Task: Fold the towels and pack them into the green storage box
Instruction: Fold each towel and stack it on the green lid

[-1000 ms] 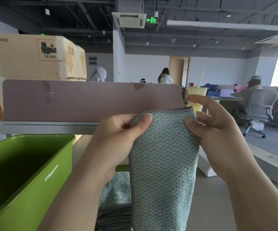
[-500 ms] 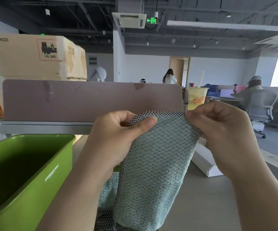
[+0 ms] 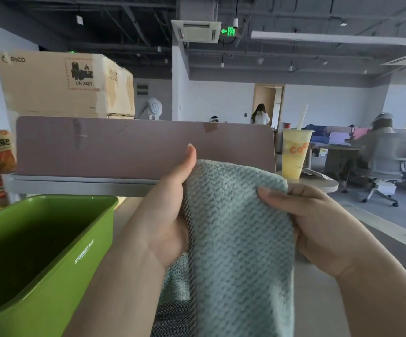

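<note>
The right thumb point(image 3: 276, 194) presses flat on the front of the blue-green towel point(image 3: 241, 251); the other right fingers curl round behind its right edge, so the right hand point(image 3: 323, 229) pinches the cloth. The left thumb point(image 3: 189, 164) points up along the towel's left edge, beside the dark checked trim; the left hand point(image 3: 168, 220) cups that edge, but its other fingers are hidden behind the cloth, so I cannot tell how tight they hold. The towel is up in the air between both hands, with a soft folded top; the rest hangs down loose. Under it, on the grey desk point(image 3: 318, 312), lies more blue-green cloth point(image 3: 175, 280), likely another towel.

The green storage box point(image 3: 75, 276) sits just to the left, open at the top; its inside is too dark to see.

What could go wrong: if one pinch slips, the fold may fall open; the loose bottom may drag on the cloth below and pull it crooked; the towel may catch on the box rim and go in bunched up. The yellow drink cup point(image 3: 295, 154) stands behind the right hand; a wide swing might tip it.
</note>
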A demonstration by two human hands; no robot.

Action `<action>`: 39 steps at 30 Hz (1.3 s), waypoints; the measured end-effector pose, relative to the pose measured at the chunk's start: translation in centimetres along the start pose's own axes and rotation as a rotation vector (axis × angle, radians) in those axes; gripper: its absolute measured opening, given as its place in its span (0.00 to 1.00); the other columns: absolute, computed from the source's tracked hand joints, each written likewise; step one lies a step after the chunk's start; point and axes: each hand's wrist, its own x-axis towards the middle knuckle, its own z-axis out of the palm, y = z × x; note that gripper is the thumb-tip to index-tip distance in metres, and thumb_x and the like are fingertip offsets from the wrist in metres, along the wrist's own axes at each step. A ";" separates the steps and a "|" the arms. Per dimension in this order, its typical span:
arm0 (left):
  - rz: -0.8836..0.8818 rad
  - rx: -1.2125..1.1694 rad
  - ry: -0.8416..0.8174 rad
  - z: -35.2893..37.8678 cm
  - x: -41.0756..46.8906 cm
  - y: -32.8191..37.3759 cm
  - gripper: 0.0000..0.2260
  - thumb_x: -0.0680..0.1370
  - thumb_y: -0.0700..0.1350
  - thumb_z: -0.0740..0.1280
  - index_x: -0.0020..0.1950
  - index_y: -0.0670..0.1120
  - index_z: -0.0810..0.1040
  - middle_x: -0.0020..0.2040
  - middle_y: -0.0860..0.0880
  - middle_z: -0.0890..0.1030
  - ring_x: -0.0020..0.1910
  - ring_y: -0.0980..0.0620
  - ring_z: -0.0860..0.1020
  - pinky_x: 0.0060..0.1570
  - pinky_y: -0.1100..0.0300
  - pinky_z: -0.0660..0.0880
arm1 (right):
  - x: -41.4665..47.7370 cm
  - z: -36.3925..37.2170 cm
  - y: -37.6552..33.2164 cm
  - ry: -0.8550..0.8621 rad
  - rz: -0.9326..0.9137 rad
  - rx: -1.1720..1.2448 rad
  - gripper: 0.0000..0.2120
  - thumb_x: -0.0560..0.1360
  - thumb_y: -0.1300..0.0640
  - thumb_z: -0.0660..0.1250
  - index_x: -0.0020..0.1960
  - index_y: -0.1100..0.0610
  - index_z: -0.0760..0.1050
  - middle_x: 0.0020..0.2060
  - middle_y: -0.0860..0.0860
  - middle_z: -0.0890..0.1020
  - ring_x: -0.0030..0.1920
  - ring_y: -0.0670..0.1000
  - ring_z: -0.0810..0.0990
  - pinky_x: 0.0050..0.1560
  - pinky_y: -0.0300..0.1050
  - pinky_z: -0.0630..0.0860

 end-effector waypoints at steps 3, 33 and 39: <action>-0.100 0.044 -0.179 -0.5 0.1 -0.1 0.26 0.71 0.59 0.65 0.57 0.39 0.81 0.51 0.42 0.83 0.49 0.46 0.82 0.51 0.52 0.75 | 0.0 0.4 -0.4 0.085 0.010 0.091 0.09 0.73 0.59 0.66 0.43 0.63 0.82 0.40 0.58 0.86 0.34 0.53 0.85 0.32 0.45 0.82; 0.114 0.035 -0.051 -0.7 0.8 -0.7 0.14 0.69 0.44 0.67 0.52 0.42 0.83 0.47 0.45 0.86 0.42 0.49 0.84 0.42 0.56 0.80 | -0.1 0.4 0.2 0.022 0.053 -0.031 0.14 0.70 0.55 0.68 0.50 0.64 0.82 0.46 0.57 0.86 0.42 0.53 0.86 0.41 0.45 0.83; 0.132 -0.057 0.032 -1.3 1.5 -0.7 0.11 0.80 0.40 0.58 0.57 0.42 0.79 0.43 0.45 0.85 0.37 0.49 0.84 0.31 0.57 0.80 | 0.5 0.4 0.7 0.055 -0.007 0.015 0.11 0.71 0.58 0.67 0.45 0.64 0.83 0.45 0.59 0.86 0.41 0.55 0.85 0.45 0.50 0.82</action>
